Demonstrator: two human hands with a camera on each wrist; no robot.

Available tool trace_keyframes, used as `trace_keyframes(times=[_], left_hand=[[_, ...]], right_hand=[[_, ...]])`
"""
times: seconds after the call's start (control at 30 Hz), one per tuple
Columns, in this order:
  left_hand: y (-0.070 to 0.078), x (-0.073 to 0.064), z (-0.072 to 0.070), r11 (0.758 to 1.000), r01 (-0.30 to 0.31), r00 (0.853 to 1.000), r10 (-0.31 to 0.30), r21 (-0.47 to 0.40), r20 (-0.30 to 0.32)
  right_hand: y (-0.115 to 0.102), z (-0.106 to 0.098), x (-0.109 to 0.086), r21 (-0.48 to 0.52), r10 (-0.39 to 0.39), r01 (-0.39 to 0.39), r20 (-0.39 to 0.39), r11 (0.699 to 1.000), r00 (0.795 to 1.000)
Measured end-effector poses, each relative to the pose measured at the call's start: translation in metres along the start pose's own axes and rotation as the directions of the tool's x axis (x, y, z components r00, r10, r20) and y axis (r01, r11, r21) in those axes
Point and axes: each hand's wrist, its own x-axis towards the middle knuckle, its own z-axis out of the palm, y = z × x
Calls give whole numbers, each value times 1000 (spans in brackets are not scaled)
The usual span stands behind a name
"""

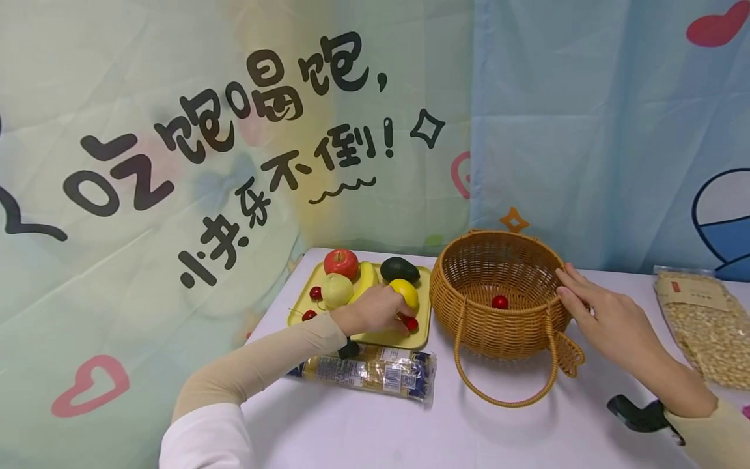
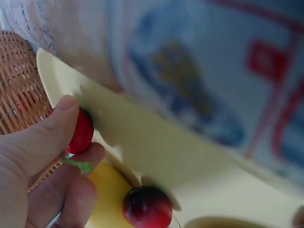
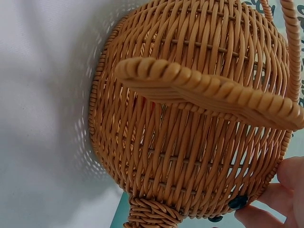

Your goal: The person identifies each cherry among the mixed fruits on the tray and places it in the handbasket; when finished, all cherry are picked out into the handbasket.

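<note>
Over the right side of a yellow tray (image 1: 363, 339), my left hand (image 1: 381, 307) pinches a red cherry (image 2: 83, 130) between thumb and fingers; its green stem shows in the left wrist view. Around it on the tray are a lemon (image 1: 404, 293), a banana (image 1: 366, 279), a pale green pear-like fruit (image 1: 336, 291), a red apple (image 1: 341, 263), a dark avocado (image 1: 400, 269) and more cherries (image 1: 309, 315). My right hand (image 1: 609, 319) holds the rim of a brown wicker basket (image 1: 498, 332) at its right side. One red cherry (image 1: 500, 302) lies inside the basket.
A clear pack of pasta-like food (image 1: 369, 371) lies in front of the tray. The basket's handle (image 1: 506, 405) hangs down toward the table's front. At the far right lies a bag of pale grains or beans (image 1: 703, 319). A printed curtain (image 1: 381, 215) closes off the back.
</note>
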Motion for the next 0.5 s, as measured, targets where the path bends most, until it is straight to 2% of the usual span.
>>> trace_keyframes(times=[0.27, 0.5], left_hand=[[-2, 0, -4, 1000, -12, 1000, 12, 9, -1], [-7, -10, -26, 998, -25, 999, 23, -57, -42]], right_hand=[[0, 0, -1, 3, -5, 5, -14, 1000, 1000], [-1, 0, -1, 5, 7, -7, -7, 1000, 1000]])
